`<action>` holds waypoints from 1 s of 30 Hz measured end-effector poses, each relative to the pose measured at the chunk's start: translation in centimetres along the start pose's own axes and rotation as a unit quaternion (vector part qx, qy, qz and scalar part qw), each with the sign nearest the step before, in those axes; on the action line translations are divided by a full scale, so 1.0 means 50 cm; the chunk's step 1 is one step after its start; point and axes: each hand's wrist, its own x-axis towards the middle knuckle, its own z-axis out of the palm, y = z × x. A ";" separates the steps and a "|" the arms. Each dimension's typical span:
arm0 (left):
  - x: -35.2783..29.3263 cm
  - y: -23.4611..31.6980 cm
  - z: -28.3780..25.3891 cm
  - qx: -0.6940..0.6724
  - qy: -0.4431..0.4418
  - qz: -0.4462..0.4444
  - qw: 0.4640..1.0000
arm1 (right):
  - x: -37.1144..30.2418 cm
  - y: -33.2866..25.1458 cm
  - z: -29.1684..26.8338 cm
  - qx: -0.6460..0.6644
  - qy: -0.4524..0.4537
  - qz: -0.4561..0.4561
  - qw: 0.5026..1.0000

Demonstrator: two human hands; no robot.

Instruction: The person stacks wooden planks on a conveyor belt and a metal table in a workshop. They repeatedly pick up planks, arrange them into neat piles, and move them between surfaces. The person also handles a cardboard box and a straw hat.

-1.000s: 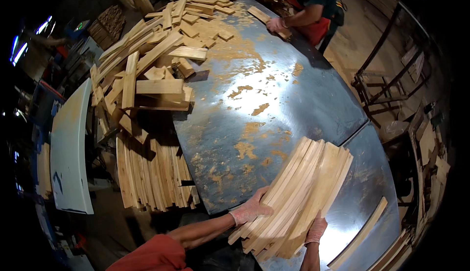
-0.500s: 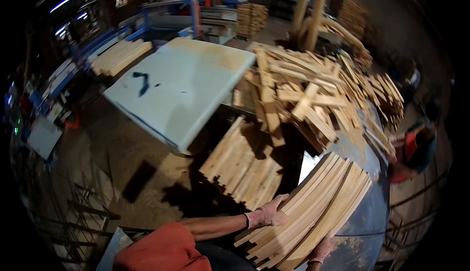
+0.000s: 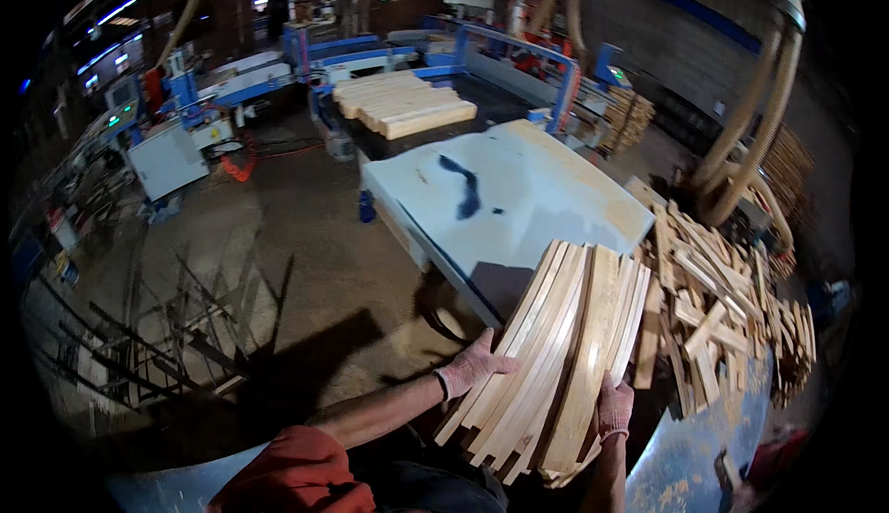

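Head view, lower middle of the frame: the left hand (image 3: 474,370) presses flat against the left edge of a bundle of curved wooden slats (image 3: 556,356), fingers spread along the outermost slat, while the right hand (image 3: 614,408) curls around the bundle's right underside. Both wear thin gloves. The slats lie fanned and loose, carried clear of any surface, with nothing binding them. Squeezed only from the sides, the middle slats could slip out the lower end or splay apart. Up and to the right lies a jumbled heap of short wood offcuts (image 3: 722,300), just beside the bundle's far end; catching it could jar the load. Above, in mid-frame, stands a pale grey table (image 3: 519,189).
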 end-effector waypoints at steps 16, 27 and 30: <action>0.618 0.322 -0.612 0.513 0.013 -0.081 0.854 | 0.431 -0.318 0.663 -0.131 0.001 0.058 0.990; 0.987 0.498 -0.907 0.666 0.133 0.018 0.733 | 0.717 -0.553 1.089 -0.085 0.018 0.125 0.988; 1.066 0.532 -1.009 0.676 0.149 0.095 0.716 | 0.800 -0.604 1.200 -0.119 0.039 0.114 0.986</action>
